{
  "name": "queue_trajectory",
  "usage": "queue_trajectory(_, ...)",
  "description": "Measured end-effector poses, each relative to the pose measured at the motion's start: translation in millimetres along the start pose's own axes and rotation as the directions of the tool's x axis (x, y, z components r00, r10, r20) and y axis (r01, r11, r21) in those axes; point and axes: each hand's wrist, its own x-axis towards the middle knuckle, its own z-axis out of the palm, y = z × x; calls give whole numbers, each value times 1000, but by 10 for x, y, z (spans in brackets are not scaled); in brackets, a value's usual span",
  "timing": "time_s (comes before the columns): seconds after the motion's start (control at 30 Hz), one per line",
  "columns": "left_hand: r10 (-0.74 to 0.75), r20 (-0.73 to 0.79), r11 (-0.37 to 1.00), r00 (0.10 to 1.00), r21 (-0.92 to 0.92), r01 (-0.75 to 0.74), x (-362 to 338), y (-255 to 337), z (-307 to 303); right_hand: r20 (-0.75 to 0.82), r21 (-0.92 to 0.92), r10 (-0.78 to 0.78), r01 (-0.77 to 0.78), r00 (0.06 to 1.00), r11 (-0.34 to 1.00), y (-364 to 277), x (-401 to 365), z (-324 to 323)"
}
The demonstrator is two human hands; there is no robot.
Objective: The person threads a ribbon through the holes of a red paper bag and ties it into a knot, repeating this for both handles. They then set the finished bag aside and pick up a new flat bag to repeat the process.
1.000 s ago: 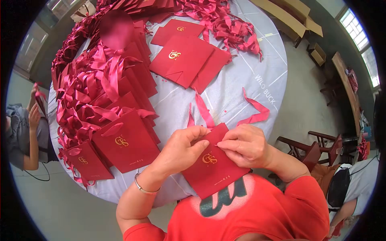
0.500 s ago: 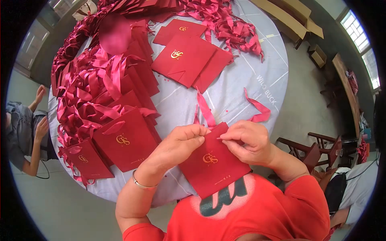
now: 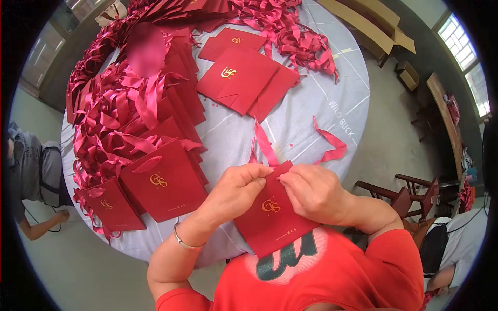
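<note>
A red paper gift bag (image 3: 270,223) with gold lettering leans against my shirt at the table's near edge. My left hand (image 3: 241,189) is closed on its top edge, thumb and fingers pinched together. Close beside it, my right hand (image 3: 314,189) pinches a small pink tip against the bag's upper front. A pink ribbon (image 3: 334,151) runs out from behind this hand onto the table. Another ribbon (image 3: 265,142) stretches from behind the bag's top toward the stacked bags. My fingers hide the holes and the exact ribbon ends.
Rows of ribboned red bags (image 3: 166,181) fill the table's left side. Flat bags (image 3: 236,80) lie ahead, with a heap of loose ribbons (image 3: 306,46) behind them. Wooden stools (image 3: 410,199) and an open cardboard box (image 3: 363,20) stand right. Another person (image 3: 33,171) is at left.
My right hand has moved slightly left, its fingers closing nearer the bag's top. The person at left has shifted, with one arm now lower. My left hand stays on the bag.
</note>
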Motion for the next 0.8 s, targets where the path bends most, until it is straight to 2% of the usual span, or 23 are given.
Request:
queue_trajectory(0.07, 122, -54, 986, 991, 121, -115, 3, -10, 45, 26, -71, -42, 43, 999, 997, -31, 14, -12)
queue_trajectory(0.13, 153, -83, 976, 985, 169, -137, 2, -37, 84, 193, -209, -99, 139, 976, 968, -90, 68, -76)
queue_trajectory(0.17, 187, -110, 963, 976, 218, -160, 5, -53, 92, 191, -210, -99, 139, 976, 968, -115, 98, -91)
queue_trajectory(0.23, 214, -107, 948, 971, 261, -180, 24, -104, 101, 318, -263, -134, 223, 939, 939, -147, 145, -119)
queue_trajectory(0.27, 237, -104, 932, 966, 304, -196, 30, -115, 101, 318, -264, -138, 227, 938, 937, -123, 171, -122)
queue_trajectory(0.33, 222, -111, 936, 969, 303, -180, 23, -91, 106, 443, 9, -52, 54, 895, 999, -48, 246, -120)
queue_trajectory(0.37, 207, -117, 939, 971, 302, -163, 22, -75, 104, 443, 9, -56, 58, 895, 998, -18, 255, -106)
queue_trajectory(0.43, 219, -116, 940, 969, 291, -178, 17, -54, 91, 391, 180, 49, -128, 919, 975, 56, 254, -66)
queue_trajectory(0.5, 226, -116, 944, 967, 272, -188, 2, -37, 92, 345, 218, 60, -143, 937, 966, 99, 290, -82)
queue_trajectory(0.6, 145, -82, 930, 986, 350, -108, -35, 42, 127, 277, 314, 69, -158, 958, 936, 203, 418, -156)
queue_trajectory(0.67, 254, -176, 900, 951, 402, -166, -69, 101, 190, 521, 563, 89, -419, 849, 712, 291, 500, -247)
queue_trajectory(0.7, 250, -170, 900, 953, 403, -165, -74, 87, 221, 604, 583, 68, -498, 794, 642, 364, 533, -274)
queue_trajectory(0.77, 363, -253, 847, 897, 491, -205, -79, 62, 280, 829, 439, 175, -812, 531, 385, 396, 692, -344)
queue_trajectory(0.8, 367, -244, 843, 898, 495, -210, -88, 71, 302, 833, 435, 118, -772, 541, 464, 467, 723, -299)
